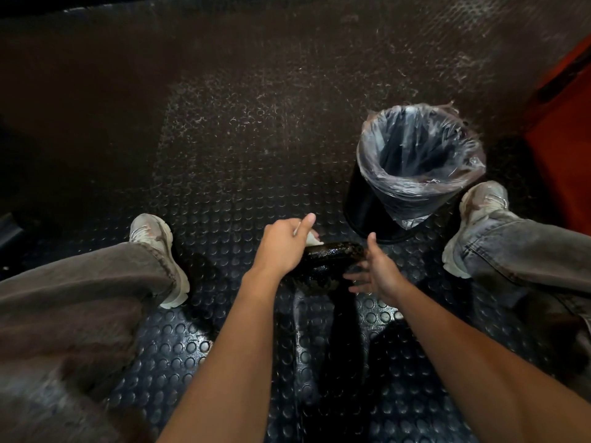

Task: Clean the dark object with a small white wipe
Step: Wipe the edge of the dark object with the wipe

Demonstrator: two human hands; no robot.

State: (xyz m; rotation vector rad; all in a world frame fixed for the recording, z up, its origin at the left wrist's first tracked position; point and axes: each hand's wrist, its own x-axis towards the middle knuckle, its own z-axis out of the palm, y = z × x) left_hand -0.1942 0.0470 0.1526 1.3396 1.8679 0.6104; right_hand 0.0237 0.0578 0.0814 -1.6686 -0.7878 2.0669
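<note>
A dark, glossy, speckled object (332, 257) lies on the studded floor between my feet, low in the middle of the view. My left hand (281, 247) rests on its left end and pinches a small white wipe (311, 238) against it; only a corner of the wipe shows past my fingers. My right hand (375, 270) is at the object's right end, its fingers spread and straight, touching or nearly touching it. The near part of the object is hidden in shadow.
A black bin (367, 212) lined with a clear plastic bag stands just behind the object, to the right. My two legs in grey trousers and pale shoes (156, 238) flank the spot. An orange surface (563, 148) rises at far right. Black studded rubber matting (224, 174) covers the floor.
</note>
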